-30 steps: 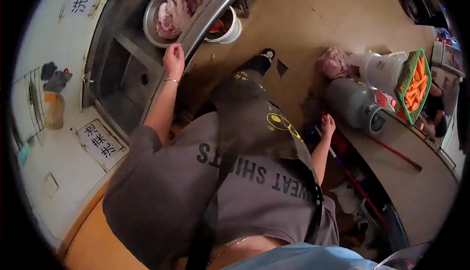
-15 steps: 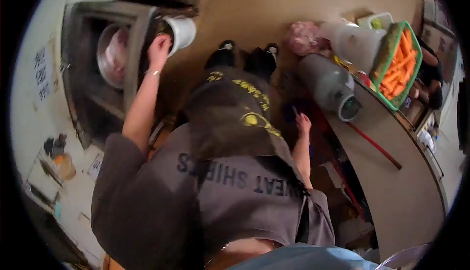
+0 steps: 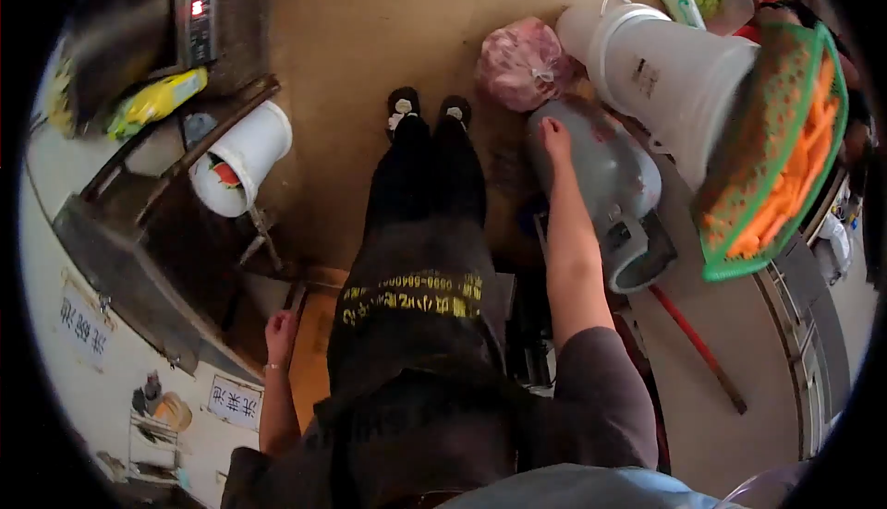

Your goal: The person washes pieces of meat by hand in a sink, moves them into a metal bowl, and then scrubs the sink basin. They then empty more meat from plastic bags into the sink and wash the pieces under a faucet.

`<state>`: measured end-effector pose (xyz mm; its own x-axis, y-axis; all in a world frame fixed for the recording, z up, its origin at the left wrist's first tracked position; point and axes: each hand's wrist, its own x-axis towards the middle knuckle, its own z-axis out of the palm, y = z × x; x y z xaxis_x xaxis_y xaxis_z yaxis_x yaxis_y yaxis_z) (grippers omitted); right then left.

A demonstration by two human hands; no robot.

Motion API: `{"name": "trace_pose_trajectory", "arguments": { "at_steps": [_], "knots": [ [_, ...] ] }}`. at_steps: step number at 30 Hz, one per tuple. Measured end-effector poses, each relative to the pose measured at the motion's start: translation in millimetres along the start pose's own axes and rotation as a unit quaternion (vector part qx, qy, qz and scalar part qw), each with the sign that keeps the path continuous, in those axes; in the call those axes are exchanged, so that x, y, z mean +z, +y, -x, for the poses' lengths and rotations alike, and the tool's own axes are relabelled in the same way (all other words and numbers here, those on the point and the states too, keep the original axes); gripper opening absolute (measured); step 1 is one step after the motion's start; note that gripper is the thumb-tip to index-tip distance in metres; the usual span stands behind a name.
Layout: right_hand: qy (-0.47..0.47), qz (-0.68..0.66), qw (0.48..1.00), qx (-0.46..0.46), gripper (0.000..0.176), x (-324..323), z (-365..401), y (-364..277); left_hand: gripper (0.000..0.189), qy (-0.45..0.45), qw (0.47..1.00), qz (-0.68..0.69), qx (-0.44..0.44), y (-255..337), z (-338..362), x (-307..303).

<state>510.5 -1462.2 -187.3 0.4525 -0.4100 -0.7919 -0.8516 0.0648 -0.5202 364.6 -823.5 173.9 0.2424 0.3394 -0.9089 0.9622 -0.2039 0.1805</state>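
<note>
One bare left hand [image 3: 280,332]: can't tell its grip
Right hand [image 3: 554,139]: likewise (from here), nearer the grey metal cylinder [image 3: 610,167], its long axis beside the forearm [image 3: 575,260]

The person wears a short-sleeved, dark grey shirt [image 3: 605,389] whose hem ends above the elbow. Over it lies a blackish apron [image 3: 420,343], printed across the front with yellow lettering [image 3: 416,296] — a line of large characters beside smaller text with digits. The trousers [image 3: 400,172] are black and long, and the dark shoes [image 3: 403,103] bear whitish patches on top. A thin, pale bracelet [image 3: 272,367] circles the wrist by the left hand [image 3: 280,332] — narrow and plain-looking.
</note>
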Motion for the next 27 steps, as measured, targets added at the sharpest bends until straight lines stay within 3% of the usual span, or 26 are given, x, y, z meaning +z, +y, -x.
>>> {"name": "trace_pose_trajectory", "arguments": {
  "at_steps": [2, 4, 7, 9, 10, 12, 14, 16, 19, 23, 25, 27],
  "knots": [
    [0.016, 0.019, 1.0, 0.013, 0.026, 11, -56, 26, 0.011, 0.017, 1.0, 0.005, -0.024, -6, -14, 10],
    [0.017, 0.135, 0.989, -0.064, 0.028, 15, -123, 76, 0.012, 0.03, 0.997, -0.017, -0.063, -4, -19, 28],
    [0.068, 0.218, 0.969, -0.088, 0.028, 38, -149, 52, 0.016, 0.022, 0.996, -0.01, -0.091, -38, -29, 23],
    [0.106, 0.219, 0.965, -0.101, 0.029, 52, -181, 65, 0.019, 0.004, 0.981, 0.044, -0.19, -43, -32, 18],
    [0.141, 0.219, 0.958, -0.123, 0.03, 60, -197, 71, 0.019, 0.003, 0.98, 0.038, -0.196, -41, -36, 21],
    [0.174, 0.268, 0.941, -0.112, 0.031, 73, -224, 80, 0.022, 0.096, 0.958, -0.097, -0.252, -12, -34, 40],
    [0.205, 0.319, 0.92, -0.102, 0.032, 81, -233, 75, 0.023, 0.087, 0.957, -0.105, -0.254, 5, -39, 42],
    [0.194, 0.415, 0.889, 0.017, 0.031, 86, -234, 61, 0.025, 0.081, 0.957, -0.114, -0.255, 13, -42, 44],
    [0.257, 0.404, 0.877, -0.044, 0.03, 81, -253, 79, 0.025, 0.12, 0.946, -0.117, -0.278, 26, -48, 39],
    [0.259, 0.332, 0.905, -0.063, 0.026, 69, -221, 75, 0.023, 0.119, 0.948, -0.105, -0.276, 24, -49, 28],
    [0.242, 0.258, 0.922, -0.159, 0.021, 62, -208, 83, 0.023, 0.107, 0.951, -0.092, -0.275, 23, -50, 24],
    [0.23, 0.242, 0.929, -0.16, 0.02, 60, -201, 80, 0.022, 0.106, 0.951, -0.084, -0.279, 26, -57, 25]
  ]
}}
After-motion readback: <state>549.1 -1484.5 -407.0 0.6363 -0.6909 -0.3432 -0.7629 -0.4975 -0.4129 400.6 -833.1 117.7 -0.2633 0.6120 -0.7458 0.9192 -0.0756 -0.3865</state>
